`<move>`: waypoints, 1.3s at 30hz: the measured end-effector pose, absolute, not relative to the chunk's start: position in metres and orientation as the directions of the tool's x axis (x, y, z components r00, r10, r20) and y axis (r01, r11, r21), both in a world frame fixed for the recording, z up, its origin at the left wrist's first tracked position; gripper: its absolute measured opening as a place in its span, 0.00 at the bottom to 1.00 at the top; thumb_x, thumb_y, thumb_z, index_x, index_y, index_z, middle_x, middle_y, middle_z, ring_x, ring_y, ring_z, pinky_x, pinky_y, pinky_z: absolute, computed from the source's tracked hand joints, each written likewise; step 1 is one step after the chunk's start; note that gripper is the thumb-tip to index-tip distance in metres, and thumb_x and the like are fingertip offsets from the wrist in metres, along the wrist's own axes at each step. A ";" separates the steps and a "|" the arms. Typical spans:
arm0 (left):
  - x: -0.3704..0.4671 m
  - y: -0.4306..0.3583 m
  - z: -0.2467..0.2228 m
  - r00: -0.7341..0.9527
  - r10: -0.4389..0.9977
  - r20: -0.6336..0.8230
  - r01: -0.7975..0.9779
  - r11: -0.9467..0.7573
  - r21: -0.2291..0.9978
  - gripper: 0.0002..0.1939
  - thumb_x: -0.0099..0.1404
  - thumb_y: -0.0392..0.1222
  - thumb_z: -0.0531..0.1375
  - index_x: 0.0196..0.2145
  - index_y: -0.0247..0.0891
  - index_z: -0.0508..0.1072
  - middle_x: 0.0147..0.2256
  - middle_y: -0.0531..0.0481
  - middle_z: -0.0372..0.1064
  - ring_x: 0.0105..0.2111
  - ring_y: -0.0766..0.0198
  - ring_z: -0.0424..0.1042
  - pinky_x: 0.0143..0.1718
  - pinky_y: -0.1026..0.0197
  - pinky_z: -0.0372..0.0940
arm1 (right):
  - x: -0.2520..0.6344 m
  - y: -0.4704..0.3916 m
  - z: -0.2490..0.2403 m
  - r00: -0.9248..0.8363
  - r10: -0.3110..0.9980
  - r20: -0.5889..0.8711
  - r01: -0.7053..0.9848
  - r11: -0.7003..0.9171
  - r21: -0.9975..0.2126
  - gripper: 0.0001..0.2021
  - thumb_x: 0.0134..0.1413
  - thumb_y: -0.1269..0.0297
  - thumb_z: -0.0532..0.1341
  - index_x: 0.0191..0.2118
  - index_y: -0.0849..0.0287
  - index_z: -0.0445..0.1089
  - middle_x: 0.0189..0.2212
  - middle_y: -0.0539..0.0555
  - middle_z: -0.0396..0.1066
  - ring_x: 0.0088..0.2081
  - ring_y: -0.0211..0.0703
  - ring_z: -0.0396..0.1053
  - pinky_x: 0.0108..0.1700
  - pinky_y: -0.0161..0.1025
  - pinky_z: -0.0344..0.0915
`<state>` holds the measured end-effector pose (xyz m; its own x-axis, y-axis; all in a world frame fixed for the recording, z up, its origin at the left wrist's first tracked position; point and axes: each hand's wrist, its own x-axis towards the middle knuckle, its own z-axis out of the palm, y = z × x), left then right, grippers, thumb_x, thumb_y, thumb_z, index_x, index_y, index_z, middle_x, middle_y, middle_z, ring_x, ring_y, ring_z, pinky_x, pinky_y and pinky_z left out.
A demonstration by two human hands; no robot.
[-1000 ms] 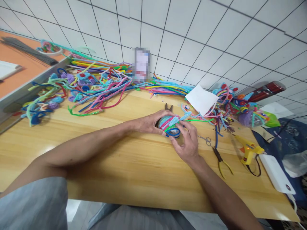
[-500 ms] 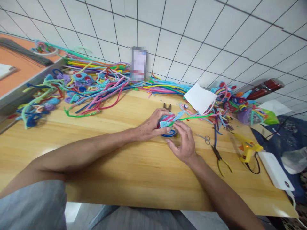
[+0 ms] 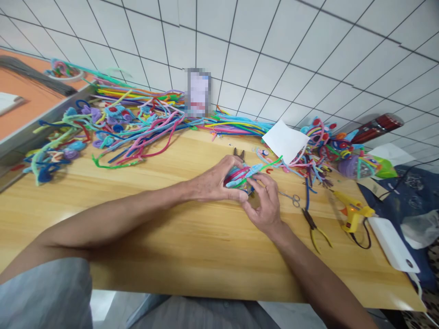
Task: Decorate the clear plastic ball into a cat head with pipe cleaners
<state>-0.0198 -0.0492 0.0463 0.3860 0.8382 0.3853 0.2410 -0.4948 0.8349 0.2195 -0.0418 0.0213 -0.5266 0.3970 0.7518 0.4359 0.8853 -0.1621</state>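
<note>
My left hand (image 3: pixel 214 179) wraps round a small craft piece (image 3: pixel 236 176) made of pink, light blue and green pipe cleaners, above the middle of the table. The underside of the piece is hidden by my fingers. My right hand (image 3: pixel 265 201) touches the near right side of the piece with curled fingers and thumb, at the green pipe cleaner (image 3: pixel 274 163), whose free end sticks out to the right. Whether the right fingertips pinch the green strand or the piece itself is hard to make out.
Piles of pipe cleaners (image 3: pixel 137 123) line the wall. White paper (image 3: pixel 285 139) lies behind my right hand. To the right are scissors (image 3: pixel 294 199), yellow-handled pliers (image 3: pixel 313 228), a yellow glue gun (image 3: pixel 353 210) and a white power strip (image 3: pixel 394 244). Dark pliers (image 3: pixel 239 154) lie just behind the piece.
The green pipe cleaner's free end, stretched far to the right before, now reaches less far and points upward. The piece has turned in my left hand, and the right fingers have closed in on it.
</note>
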 end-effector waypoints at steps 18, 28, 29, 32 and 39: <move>-0.027 -0.057 0.076 0.429 0.878 0.212 0.481 -0.420 0.770 0.21 0.67 0.43 0.69 0.55 0.43 0.70 0.53 0.44 0.68 0.57 0.53 0.70 0.62 0.46 0.71 | 0.222 -0.045 0.032 -0.549 0.407 0.730 0.350 0.905 -0.242 0.25 0.66 0.69 0.65 0.66 0.54 0.67 0.54 0.64 0.78 0.56 0.58 0.77 0.56 0.59 0.76; -0.023 -0.055 0.070 0.435 0.855 0.282 0.431 -0.473 0.768 0.20 0.70 0.44 0.67 0.58 0.44 0.72 0.54 0.43 0.70 0.60 0.52 0.68 0.64 0.46 0.69 | 0.225 -0.037 0.031 -0.435 0.536 0.724 0.399 0.835 -0.379 0.14 0.70 0.70 0.63 0.57 0.52 0.74 0.49 0.58 0.82 0.52 0.53 0.80 0.54 0.54 0.78; -0.023 -0.055 0.070 0.437 0.852 0.288 0.428 -0.478 0.767 0.20 0.70 0.43 0.67 0.59 0.45 0.72 0.54 0.43 0.70 0.60 0.51 0.68 0.65 0.45 0.68 | 0.225 -0.037 0.031 -0.415 0.548 0.726 0.406 0.826 -0.392 0.13 0.70 0.70 0.64 0.56 0.51 0.75 0.49 0.57 0.83 0.52 0.52 0.81 0.54 0.53 0.78; -0.024 -0.054 0.070 0.461 0.837 0.295 0.417 -0.499 0.760 0.22 0.70 0.42 0.66 0.60 0.45 0.73 0.53 0.43 0.71 0.60 0.50 0.67 0.65 0.44 0.68 | 0.224 -0.035 0.031 -0.366 0.562 0.742 0.409 0.813 -0.414 0.10 0.69 0.70 0.65 0.51 0.51 0.76 0.46 0.55 0.83 0.49 0.50 0.82 0.52 0.51 0.79; -0.023 -0.060 0.076 0.505 0.807 0.306 0.432 -0.543 0.720 0.20 0.71 0.42 0.65 0.59 0.45 0.73 0.53 0.42 0.70 0.59 0.50 0.67 0.63 0.44 0.69 | 0.219 -0.037 0.034 -0.319 0.604 0.730 0.409 0.783 -0.468 0.05 0.67 0.70 0.67 0.43 0.52 0.77 0.40 0.53 0.83 0.44 0.48 0.82 0.49 0.48 0.79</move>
<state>-0.0228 -0.0595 0.0762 0.5052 0.8069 0.3060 0.4320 -0.5434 0.7198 0.2192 -0.0372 0.0343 -0.3194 0.6036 0.7305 0.4088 0.7832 -0.4684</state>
